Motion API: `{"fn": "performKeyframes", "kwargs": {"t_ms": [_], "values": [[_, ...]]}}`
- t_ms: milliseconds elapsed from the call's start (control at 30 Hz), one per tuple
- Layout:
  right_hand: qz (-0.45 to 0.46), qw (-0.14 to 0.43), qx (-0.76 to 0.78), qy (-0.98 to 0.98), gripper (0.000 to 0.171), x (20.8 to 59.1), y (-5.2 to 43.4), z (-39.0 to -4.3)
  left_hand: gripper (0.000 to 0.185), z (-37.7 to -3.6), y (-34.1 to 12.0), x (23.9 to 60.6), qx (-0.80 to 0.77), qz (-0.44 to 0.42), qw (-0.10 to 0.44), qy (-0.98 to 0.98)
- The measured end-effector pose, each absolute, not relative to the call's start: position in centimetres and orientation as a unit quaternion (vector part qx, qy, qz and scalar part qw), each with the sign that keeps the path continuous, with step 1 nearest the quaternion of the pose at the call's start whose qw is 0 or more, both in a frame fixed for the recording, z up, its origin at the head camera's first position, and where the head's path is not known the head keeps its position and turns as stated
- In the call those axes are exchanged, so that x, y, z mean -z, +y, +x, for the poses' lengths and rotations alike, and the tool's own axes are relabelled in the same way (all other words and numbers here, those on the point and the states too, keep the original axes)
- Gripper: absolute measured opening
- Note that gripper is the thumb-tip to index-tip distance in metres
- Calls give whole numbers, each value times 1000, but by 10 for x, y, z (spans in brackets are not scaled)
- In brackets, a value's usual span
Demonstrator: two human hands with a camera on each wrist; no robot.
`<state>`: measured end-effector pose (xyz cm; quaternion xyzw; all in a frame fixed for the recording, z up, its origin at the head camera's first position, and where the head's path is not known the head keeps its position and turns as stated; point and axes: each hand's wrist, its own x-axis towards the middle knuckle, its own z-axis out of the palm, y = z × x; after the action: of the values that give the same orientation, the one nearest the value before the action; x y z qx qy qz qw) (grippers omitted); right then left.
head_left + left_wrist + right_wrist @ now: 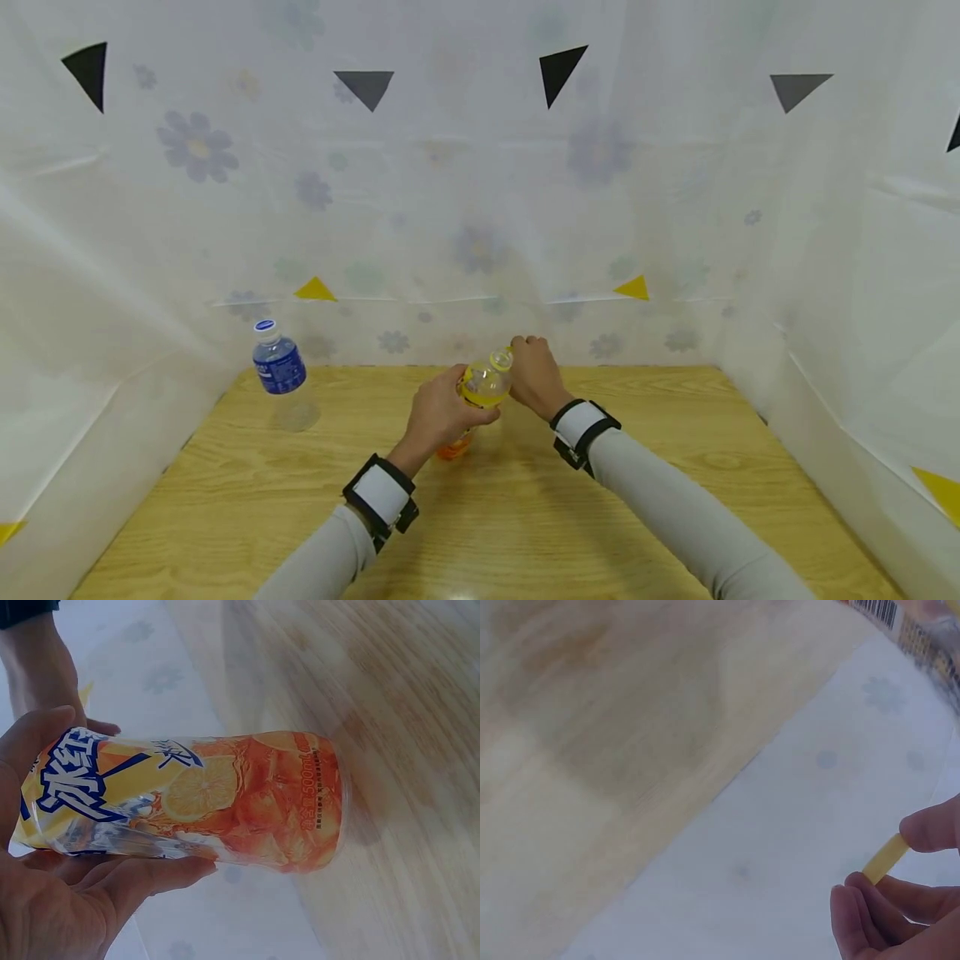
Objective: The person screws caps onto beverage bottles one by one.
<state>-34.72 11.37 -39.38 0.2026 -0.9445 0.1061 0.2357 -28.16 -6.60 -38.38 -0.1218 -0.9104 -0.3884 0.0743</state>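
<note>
My left hand (442, 408) grips a plastic drink bottle (486, 387) around its upper part, thumb on one side and fingers on the other. The bottle leans to the right, and its neck shows no cap. In the left wrist view the bottle (225, 795) carries a yellow and orange label with lemon slices. Beside the neck, my right hand (537, 373) pinches a yellow bottle cap (886, 859) between thumb and fingers, clearly seen in the right wrist view. The cap is apart from the bottle.
A clear bottle with a blue label (280, 371) and a cap stands at the table's back left. The wooden table (637, 500) is bordered by white sheeting (480, 192) with flower prints and triangle markers at the back and sides.
</note>
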Motion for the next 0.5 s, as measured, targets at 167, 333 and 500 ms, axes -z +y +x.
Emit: {"fn": "performKeyframes", "kwargs": {"t_ms": [167, 333, 500], "values": [[167, 195, -217, -942, 35, 399, 118, -330, 70, -281, -67, 384, 393, -121, 75, -908], [175, 207, -235, -933, 28, 415, 124, -316, 70, -281, -67, 385, 394, -122, 77, -908], [160, 192, -257, -933, 28, 426, 131, -308, 70, -280, -66, 385, 391, -125, 80, -908]]}}
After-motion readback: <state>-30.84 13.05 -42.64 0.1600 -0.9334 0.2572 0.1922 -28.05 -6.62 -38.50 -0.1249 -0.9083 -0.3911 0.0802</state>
